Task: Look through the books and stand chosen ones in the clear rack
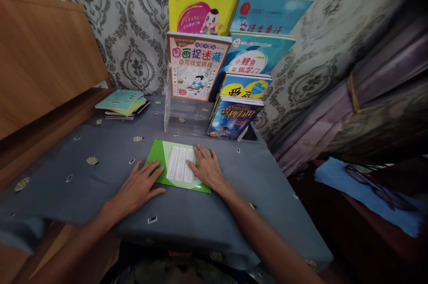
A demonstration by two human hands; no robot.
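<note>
While books (197,67) lean back in the clear rack (192,127), I lay my left hand (142,184) and right hand (207,169), fingers loosely spread, palms down, on opposite ends of a green book (179,164) in front of that rack.

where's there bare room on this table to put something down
Two patches of tablecloth are bare: left, between the book stack and left hand; right, between the right hand and the cloth's right edge. Crowded: the middle, with both hands at the green book, and the rack behind.
</note>
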